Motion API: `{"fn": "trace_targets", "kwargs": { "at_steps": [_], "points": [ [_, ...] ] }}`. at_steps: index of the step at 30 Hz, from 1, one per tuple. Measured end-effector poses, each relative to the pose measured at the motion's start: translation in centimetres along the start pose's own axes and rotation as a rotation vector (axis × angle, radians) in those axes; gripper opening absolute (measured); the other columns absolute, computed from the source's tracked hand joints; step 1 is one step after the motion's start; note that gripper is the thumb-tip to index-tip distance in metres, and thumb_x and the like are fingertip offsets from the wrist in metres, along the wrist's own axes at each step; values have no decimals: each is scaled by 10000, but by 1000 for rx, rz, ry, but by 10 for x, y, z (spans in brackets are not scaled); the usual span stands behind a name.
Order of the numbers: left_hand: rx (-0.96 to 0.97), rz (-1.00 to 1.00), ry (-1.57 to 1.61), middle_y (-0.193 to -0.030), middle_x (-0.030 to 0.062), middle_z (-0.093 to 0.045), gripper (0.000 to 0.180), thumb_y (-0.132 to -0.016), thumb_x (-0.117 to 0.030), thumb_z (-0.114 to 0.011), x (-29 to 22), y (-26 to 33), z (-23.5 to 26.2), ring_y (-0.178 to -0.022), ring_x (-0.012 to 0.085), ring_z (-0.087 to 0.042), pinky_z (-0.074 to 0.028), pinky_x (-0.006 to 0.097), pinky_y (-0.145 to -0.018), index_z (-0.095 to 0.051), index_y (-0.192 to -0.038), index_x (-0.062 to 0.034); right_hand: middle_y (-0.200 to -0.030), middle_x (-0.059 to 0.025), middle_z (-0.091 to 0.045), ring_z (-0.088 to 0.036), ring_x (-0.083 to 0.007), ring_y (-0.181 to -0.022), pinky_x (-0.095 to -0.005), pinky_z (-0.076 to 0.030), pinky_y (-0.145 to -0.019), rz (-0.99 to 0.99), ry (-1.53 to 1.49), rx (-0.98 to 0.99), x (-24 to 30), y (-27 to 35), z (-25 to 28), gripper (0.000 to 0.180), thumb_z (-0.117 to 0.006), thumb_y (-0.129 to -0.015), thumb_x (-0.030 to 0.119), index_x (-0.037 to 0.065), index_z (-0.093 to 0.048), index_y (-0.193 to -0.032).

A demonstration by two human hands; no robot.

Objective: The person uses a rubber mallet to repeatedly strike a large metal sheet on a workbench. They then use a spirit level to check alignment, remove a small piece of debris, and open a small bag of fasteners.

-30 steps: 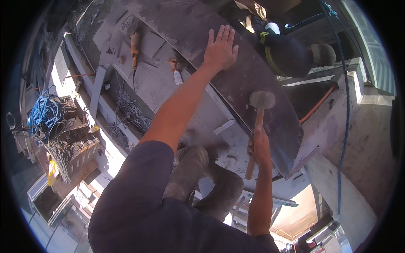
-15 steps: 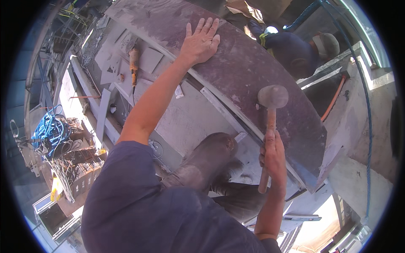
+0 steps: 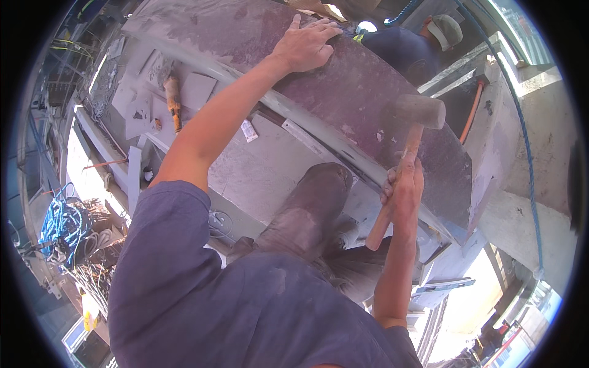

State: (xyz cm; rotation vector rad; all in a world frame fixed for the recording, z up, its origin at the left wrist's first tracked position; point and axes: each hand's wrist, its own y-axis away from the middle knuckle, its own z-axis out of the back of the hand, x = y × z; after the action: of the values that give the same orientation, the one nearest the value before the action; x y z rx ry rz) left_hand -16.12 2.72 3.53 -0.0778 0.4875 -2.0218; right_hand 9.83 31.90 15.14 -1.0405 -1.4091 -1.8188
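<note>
- Surface: my left hand (image 3: 307,44) lies flat, fingers spread, on a dusty dark panel (image 3: 368,92) set along grey concrete ledges (image 3: 270,165).
- My right hand (image 3: 402,193) is wrapped tight around the wooden handle of a mallet (image 3: 408,144); its pale head hangs just over the panel's face.
- Surroundings: blue cable (image 3: 61,224) at left, another worker (image 3: 408,49) beyond the panel.
- Hidden: my boot (image 3: 307,211) covers the ledge below; the panel's far end is cut off.

head view | worn on head | faces steeply down | close over dusty panel (image 3: 368,92)
</note>
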Motion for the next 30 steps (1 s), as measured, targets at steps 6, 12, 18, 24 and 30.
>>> {"fn": "trace_targets", "kwargs": {
  "at_steps": [6,12,18,24,30],
  "points": [
    [-78,-48,-38,-1576,123,-659,589,-965,-263,-542,8,1,7,-1549,268,-542,-176,670,-1368,-618,-1543,-178,-792,-27,-536,-537,-112,-594,-320,-457,-506,320,-29,12,16,5,-49,463,-437,-1203,485,44,-573,-1240],
    [-133,-78,-50,-1468,140,-735,538,-954,-270,-576,8,10,9,-1459,289,-631,-190,607,-1378,-668,-1472,-162,-934,-249,-728,-753,-402,-826,-513,-584,-742,81,536,133,20,-13,-58,534,-456,-1198,471,-47,-586,-1209],
    [-76,7,-61,-1391,157,-742,422,-1018,-267,-546,21,-1,17,-1373,311,-653,-353,541,-1246,-681,-1390,-119,-1031,-309,-744,-758,-504,-958,-560,-572,-871,199,564,182,-10,-19,-54,564,-460,-1193,485,-53,-584,-1306],
    [-183,166,-9,-1619,139,-629,559,-1055,-299,-505,-45,58,6,-1573,288,-512,-302,475,-1368,-642,-1557,-98,-808,-35,-607,-563,-121,-666,-331,-512,-632,99,315,247,-4,16,-10,477,-542,-1171,454,-6,-630,-1257],
    [-209,258,129,-1536,169,-689,500,-1007,-250,-548,-45,74,27,-1504,331,-585,-392,482,-1319,-736,-1425,-51,-764,-118,-654,-670,-199,-699,-393,-526,-682,389,642,-68,-16,38,6,429,-634,-1143,383,-39,-697,-1185]
  ]
}}
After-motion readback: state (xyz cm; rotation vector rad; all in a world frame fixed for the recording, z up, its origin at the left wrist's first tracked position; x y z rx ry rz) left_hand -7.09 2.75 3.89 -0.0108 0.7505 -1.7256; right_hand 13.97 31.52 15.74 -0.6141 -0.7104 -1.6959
